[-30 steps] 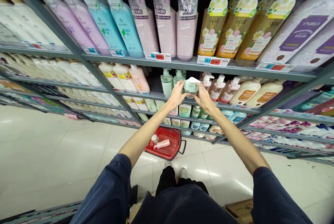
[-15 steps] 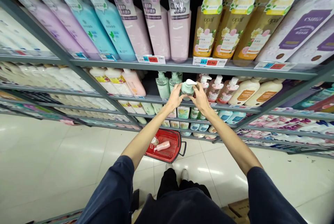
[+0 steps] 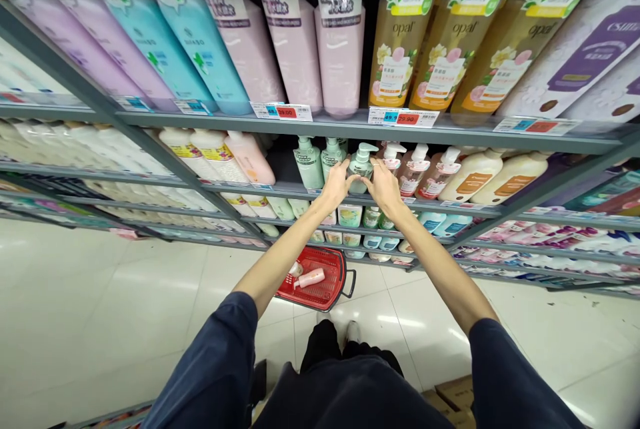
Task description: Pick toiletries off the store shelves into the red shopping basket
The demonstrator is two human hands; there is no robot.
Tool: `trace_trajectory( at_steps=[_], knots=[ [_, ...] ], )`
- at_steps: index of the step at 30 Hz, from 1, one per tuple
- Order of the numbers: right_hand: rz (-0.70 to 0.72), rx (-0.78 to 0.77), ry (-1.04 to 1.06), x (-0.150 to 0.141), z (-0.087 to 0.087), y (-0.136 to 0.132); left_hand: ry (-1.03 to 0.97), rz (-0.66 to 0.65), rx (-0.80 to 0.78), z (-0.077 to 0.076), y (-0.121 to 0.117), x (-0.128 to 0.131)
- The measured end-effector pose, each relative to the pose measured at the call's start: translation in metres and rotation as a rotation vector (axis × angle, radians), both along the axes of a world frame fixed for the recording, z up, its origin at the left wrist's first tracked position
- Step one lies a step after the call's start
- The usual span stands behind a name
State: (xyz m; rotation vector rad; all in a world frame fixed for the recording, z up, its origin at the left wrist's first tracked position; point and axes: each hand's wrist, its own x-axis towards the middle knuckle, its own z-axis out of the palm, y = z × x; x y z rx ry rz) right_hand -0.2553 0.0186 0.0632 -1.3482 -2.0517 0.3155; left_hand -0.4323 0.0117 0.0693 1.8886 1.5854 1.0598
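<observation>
A light green pump bottle (image 3: 361, 161) stands upright at the middle shelf, gripped from both sides. My left hand (image 3: 339, 184) is closed on its left side, thumb across the front. On the right side my right hand (image 3: 384, 186) is closed around it, its thumb meeting the other near the bottle's lower front. The bottle's sides are hidden by my fingers. Just left of it stand matching green pump bottles (image 3: 309, 164). To its right are pink pump bottles (image 3: 414, 170) with clear labels.
A red shopping basket (image 3: 336, 282) sits on the floor by my feet, with a pink pump bottle (image 3: 310, 278) lying in it. The upper shelf edge (image 3: 345, 128) juts out above my hands. Cardboard boxes (image 3: 457, 392) are at the lower right.
The green pump bottle has tipped from leaning towards me to upright, its pump head now pointing up. Both hands still hold it. The view has shifted slightly closer to the upper shelf.
</observation>
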Motion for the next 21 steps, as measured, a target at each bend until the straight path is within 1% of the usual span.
trace_trajectory(
  at_steps=[4, 6, 9, 14, 21],
  knots=[
    [0.031, -0.025, 0.045, 0.001, 0.005, 0.003, -0.100, -0.019, -0.098, 0.000, -0.003, 0.008],
    [0.023, -0.041, 0.065, 0.000, 0.007, 0.004, -0.129, -0.023, -0.137, 0.001, -0.003, 0.011],
    [-0.008, -0.076, 0.037, -0.003, 0.013, 0.004, -0.107, -0.035, -0.199, 0.007, -0.004, 0.011],
    [-0.013, -0.064, -0.056, -0.007, 0.019, 0.006, -0.068, -0.022, -0.245, 0.017, -0.004, 0.011],
    [0.008, -0.033, -0.068, -0.007, 0.014, 0.023, -0.040, 0.022, -0.273, 0.020, 0.003, 0.017]
  ],
)
